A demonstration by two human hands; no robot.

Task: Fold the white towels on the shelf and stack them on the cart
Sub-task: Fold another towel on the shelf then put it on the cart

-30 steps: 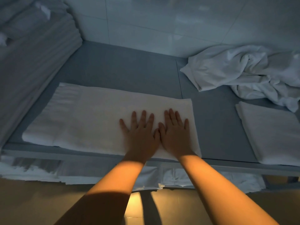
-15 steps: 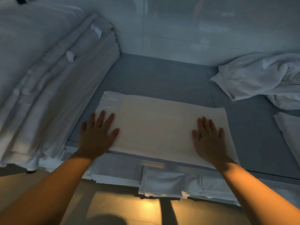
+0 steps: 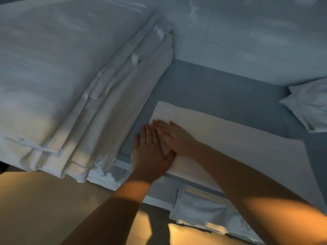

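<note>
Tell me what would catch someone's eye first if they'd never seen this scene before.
Both hands, left hand and right hand, lie flat side by side at the left end of a folded white towel spread along the front of the grey shelf. To the left rises a tall stack of folded white linens. At the far right edge, a crumpled white towel sits on the shelf.

Folded towel flat on shelf at near edge, both hands flat on its left end, tall towel stack at left, crumpled towel far right, more towels on the level beneath.
</note>
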